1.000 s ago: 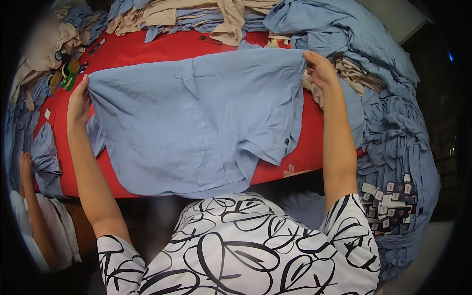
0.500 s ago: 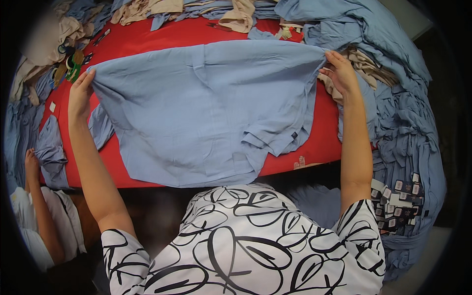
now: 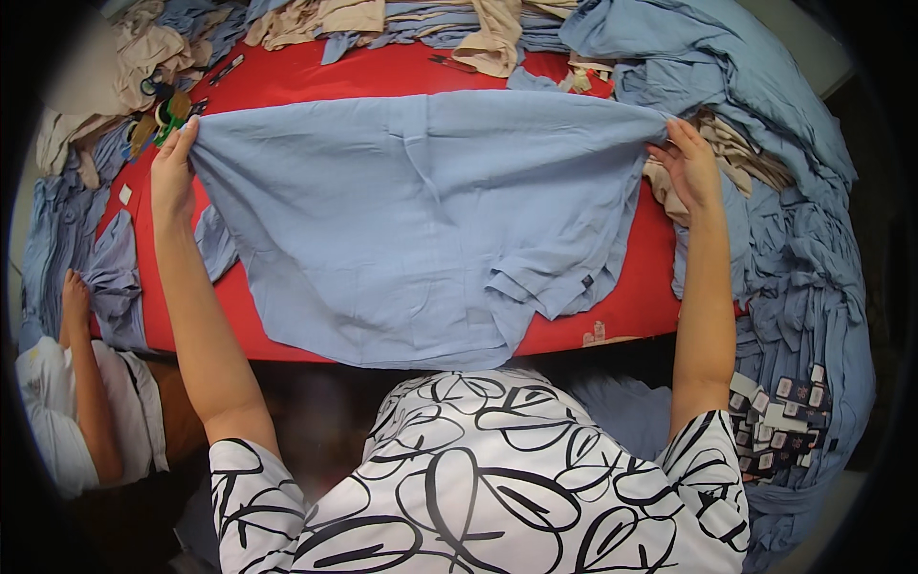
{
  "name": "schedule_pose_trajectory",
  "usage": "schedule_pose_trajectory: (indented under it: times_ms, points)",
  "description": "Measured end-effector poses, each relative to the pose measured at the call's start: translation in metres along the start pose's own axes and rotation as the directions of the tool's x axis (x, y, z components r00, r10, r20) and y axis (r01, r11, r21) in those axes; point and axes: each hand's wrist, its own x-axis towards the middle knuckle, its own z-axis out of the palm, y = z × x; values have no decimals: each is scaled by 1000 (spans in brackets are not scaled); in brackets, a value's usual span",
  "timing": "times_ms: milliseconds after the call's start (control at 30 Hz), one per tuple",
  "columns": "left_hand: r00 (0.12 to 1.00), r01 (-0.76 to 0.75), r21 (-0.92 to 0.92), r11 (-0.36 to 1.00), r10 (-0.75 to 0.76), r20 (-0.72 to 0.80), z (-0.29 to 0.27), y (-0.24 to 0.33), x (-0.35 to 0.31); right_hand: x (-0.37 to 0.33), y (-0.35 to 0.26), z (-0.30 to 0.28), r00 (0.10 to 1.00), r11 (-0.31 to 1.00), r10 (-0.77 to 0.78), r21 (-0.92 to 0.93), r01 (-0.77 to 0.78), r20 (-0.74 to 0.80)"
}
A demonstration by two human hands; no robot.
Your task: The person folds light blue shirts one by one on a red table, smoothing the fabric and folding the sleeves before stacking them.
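A light blue shirt (image 3: 421,220) is stretched wide between my two hands over the red tabletop (image 3: 316,72). My left hand (image 3: 174,172) pinches its far left corner, thumb and fingers closed on the cloth. At the far right corner, my right hand (image 3: 690,167) grips the cloth between thumb and fingertips. The far edge is drawn nearly straight, with a short pleat near its middle. Its curved near edge hangs past the table's front edge, close to my body. A folded part with a small dark label lies at the lower right of the shirt.
Blue cloth heaps (image 3: 765,230) line the right side, with many small tags (image 3: 779,421) on them. Beige garments (image 3: 153,48) and folded stacks lie along the back. Tape rolls (image 3: 172,113) sit at the far left. Another person's arm (image 3: 86,383) is at the left edge.
Both hands keep their hold on the stretched shirt. The whole scene, with the hands and shirt, has shifted slightly right and down in the picture; the cloth's shape is nearly the same.
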Motion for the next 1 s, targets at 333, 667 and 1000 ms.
schedule_pose_trajectory:
  times_ms: [333, 667, 1000]
  points:
    - [973, -208, -238, 949, 176, -146, -6, 15, -4, -55, -53, -18, 954, 951, -298, 74, 300, -29]
    - [978, -184, -419, 889, 124, -165, -91, 95, -88, -203, -141, -86, 762, 758, -647, 104, 644, 5]
    - [959, -283, -314, 906, 261, -111, 53, 96, -13, -125, -135, -95, 884, 900, -421, 25, 435, -204]
